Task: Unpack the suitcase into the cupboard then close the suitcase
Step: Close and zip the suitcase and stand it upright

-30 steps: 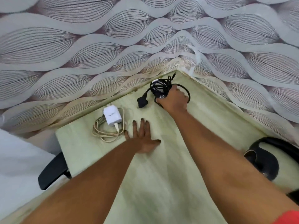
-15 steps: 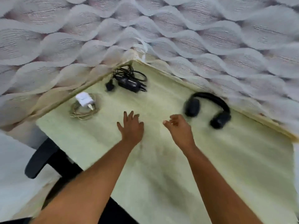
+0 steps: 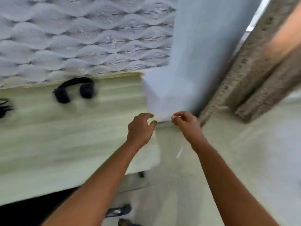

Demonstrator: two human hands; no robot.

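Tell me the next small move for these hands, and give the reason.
Probably keep turning away from the desk to find the suitcase. Both the left hand and the right hand hang loosely curled and seem to hold nothing, the headphones already lie on the desk, and no suitcase or cupboard is in view. The picture is blurred, so this is a guess.

Wallpaper: grey-white w/ wavy leaf pattern, fine dark lines. Desk top: pale yellow-green, faint wood grain. Headphones: black. Cable at left edge: black. Plain wall: light blue-grey. Floor: pale beige.
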